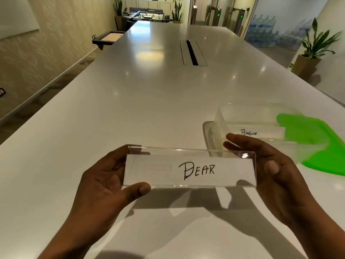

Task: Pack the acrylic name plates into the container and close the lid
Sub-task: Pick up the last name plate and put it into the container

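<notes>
A clear acrylic name plate (189,170) with a white card reading "DEAR" is held above the table, close to me. My left hand (100,182) grips its left end and my right hand (270,165) grips its right end. Behind it, to the right, a clear plastic container (211,135) stands on the table. Inside it is another name plate (250,131) with a card reading "PENGUIN". A bright green lid (317,144) lies against the container's right side, partly blurred.
The long white table (149,101) stretches away, with a cable slot (192,52) in its middle. Its right edge runs close past the lid. A potted plant (313,51) stands on the floor at right; a black tray (108,39) sits at far left.
</notes>
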{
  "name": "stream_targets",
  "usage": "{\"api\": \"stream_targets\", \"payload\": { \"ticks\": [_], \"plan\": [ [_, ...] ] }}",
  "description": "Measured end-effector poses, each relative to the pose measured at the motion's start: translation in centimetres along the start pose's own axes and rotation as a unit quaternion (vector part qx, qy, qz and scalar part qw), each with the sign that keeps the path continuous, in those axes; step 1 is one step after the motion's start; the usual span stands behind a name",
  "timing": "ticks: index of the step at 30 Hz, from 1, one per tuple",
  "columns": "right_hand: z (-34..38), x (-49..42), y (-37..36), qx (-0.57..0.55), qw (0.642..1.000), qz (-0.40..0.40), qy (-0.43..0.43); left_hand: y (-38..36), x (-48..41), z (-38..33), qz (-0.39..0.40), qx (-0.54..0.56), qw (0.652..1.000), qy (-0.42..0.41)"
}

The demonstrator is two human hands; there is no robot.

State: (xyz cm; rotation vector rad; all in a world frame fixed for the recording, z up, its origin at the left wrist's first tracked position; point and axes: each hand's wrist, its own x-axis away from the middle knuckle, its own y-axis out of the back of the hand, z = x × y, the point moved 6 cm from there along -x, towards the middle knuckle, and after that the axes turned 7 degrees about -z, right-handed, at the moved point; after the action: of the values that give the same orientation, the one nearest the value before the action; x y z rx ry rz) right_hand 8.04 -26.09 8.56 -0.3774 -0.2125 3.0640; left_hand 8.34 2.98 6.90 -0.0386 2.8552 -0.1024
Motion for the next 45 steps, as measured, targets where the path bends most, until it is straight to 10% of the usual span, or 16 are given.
{"api": "stream_targets", "payload": {
  "ticks": [9,29,36,45],
  "plan": [
    [5.1,0.4,-1.3,0.395,0.900,0.114,0.143,-3.0,-0.2,-0.4,0.057,-0.092,0.994,-0.008],
    [7.3,-2.0,1.6,0.416,0.901,0.070,0.103,-6.7,-4.2,2.8,0.097,-0.115,0.988,-0.041],
    [9.3,-4.8,3.5,0.457,0.879,0.049,0.124,-5.5,-4.5,9.1,0.088,-0.473,0.875,-0.058],
    [9.2,-11.7,7.9,0.516,0.850,0.029,0.097,-5.6,-4.4,9.9,0.109,-0.553,0.824,-0.063]
  ]
}}
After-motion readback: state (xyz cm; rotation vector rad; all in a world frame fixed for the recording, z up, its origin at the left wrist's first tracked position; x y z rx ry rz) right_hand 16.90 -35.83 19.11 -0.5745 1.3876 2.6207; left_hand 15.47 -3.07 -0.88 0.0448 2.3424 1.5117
